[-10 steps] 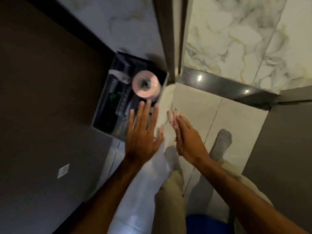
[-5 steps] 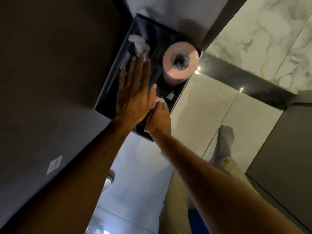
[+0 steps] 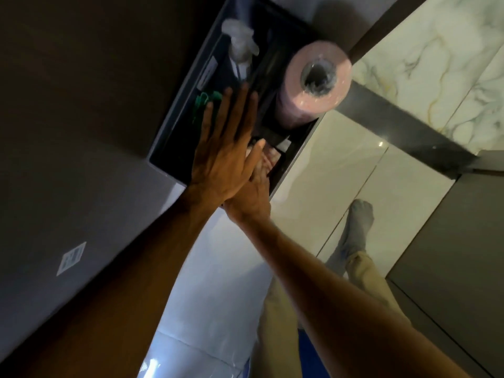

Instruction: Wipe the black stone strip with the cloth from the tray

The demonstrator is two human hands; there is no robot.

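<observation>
Low in the frame, both arms are now stretched further into the dark tray (image 3: 174, 126). The left hand (image 3: 223, 156) is spread flat; the right hand (image 3: 252, 192) is closed on a pale cloth (image 3: 268, 159), seemingly being returned. Beyond, the black stone strip (image 3: 403, 126) is left untouched.

Pale cloth (image 3: 268, 159) (apparently bunched) inside dark tray (image 3: 174, 124).

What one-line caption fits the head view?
Both hands reach into the dark tray beside a pink roll.

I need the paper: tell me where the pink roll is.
Head view, upper right of centre: the pink roll stands in the dark tray's right end, beside the black stone strip.
</observation>
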